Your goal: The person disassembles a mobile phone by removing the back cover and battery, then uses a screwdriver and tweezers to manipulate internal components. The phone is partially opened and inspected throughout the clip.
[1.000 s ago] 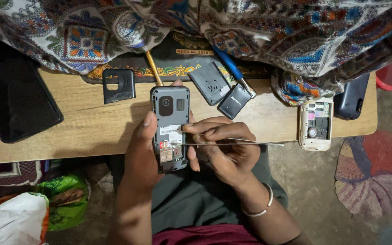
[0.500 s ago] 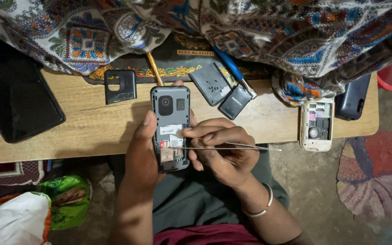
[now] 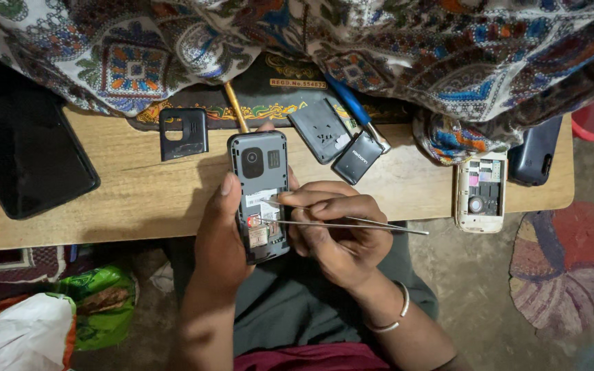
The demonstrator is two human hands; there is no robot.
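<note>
My left hand [image 3: 218,237] grips a grey phone [image 3: 259,172] with its back cover off, held over the front edge of the wooden table [image 3: 139,199]. The open battery bay shows card slots. My right hand [image 3: 342,233] pinches metal tweezers [image 3: 352,223], whose tips reach into the card slot area of the phone. A bangle sits on my right wrist.
On the table lie a black back cover [image 3: 182,132], a grey cover [image 3: 320,129], a black battery [image 3: 356,156], a blue-handled tool [image 3: 352,106], a white opened phone [image 3: 480,191], a dark phone [image 3: 533,152] and a black tablet [image 3: 25,154]. Patterned cloth [image 3: 379,48] drapes the far side.
The tweezers' tips have shifted slightly lower in the phone's open bay. Both hands stay in nearly the same place.
</note>
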